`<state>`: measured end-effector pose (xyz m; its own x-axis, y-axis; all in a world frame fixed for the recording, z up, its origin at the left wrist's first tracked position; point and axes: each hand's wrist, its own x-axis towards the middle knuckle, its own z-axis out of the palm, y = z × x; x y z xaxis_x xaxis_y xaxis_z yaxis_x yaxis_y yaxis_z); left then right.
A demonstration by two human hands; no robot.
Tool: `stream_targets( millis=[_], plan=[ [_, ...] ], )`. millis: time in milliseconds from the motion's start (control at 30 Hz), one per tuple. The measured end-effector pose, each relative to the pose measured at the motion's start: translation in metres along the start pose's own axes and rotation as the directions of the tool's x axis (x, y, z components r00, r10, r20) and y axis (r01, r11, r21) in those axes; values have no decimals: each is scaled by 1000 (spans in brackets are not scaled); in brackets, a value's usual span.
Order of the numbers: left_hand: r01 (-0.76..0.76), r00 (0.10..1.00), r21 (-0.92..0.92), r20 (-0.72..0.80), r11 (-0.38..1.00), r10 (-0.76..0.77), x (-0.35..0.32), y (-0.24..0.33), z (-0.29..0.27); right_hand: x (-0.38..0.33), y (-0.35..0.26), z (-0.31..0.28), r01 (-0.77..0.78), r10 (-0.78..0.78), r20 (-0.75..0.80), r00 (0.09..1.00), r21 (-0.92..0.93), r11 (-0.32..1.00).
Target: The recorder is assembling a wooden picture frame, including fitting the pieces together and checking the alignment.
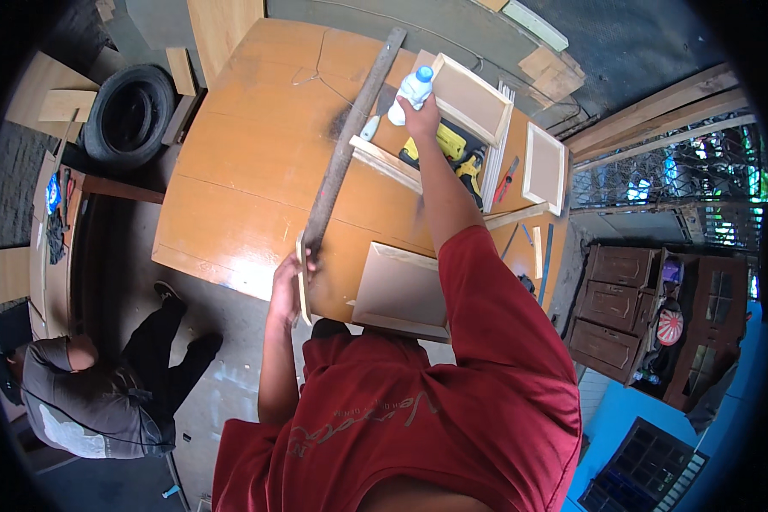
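Observation:
Stretched out over the wooden table (222,171), my right hand (421,118) is closed round a white plastic bottle (396,113) with a blue cap. Close to the table's near edge, my left hand (283,288) has its fingers wrapped round a narrow, pale wooden piece (303,286) seen edge-on. A long dark beam (346,149) lies across the table, its near end by my left hand. Beneath my right forearm are yellow-and-black tools (445,143), partly hidden. A small white object (369,128) lies beside the beam.
Framed panels (401,282) lie at the near edge, at the far side (474,90) and at the right (544,166). A red-handled tool (507,179) sits between them. Left of the table are a tyre (134,115) and a person (85,397) in dark clothes. A brown cabinet (614,303) stands at right.

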<state>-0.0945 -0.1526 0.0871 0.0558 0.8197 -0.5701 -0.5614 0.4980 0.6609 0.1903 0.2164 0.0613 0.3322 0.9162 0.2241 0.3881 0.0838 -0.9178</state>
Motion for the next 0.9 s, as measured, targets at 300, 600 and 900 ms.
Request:
stream_targets(
  millis=[300,600,900],
  plan=[
    [-52,997,-95,-61,994,47,-3,11,-10,-85,-100,-53,-26,-118,264,957,487,873],
    [-542,767,214,522,812,374,-22,106,117,-251,-159,-152,-376,-121,785,607,419,826],
    [-745,364,161,911,648,192,-73,150,169,-277,-205,-185,-184,-341,735,586,531,827]
  ],
)
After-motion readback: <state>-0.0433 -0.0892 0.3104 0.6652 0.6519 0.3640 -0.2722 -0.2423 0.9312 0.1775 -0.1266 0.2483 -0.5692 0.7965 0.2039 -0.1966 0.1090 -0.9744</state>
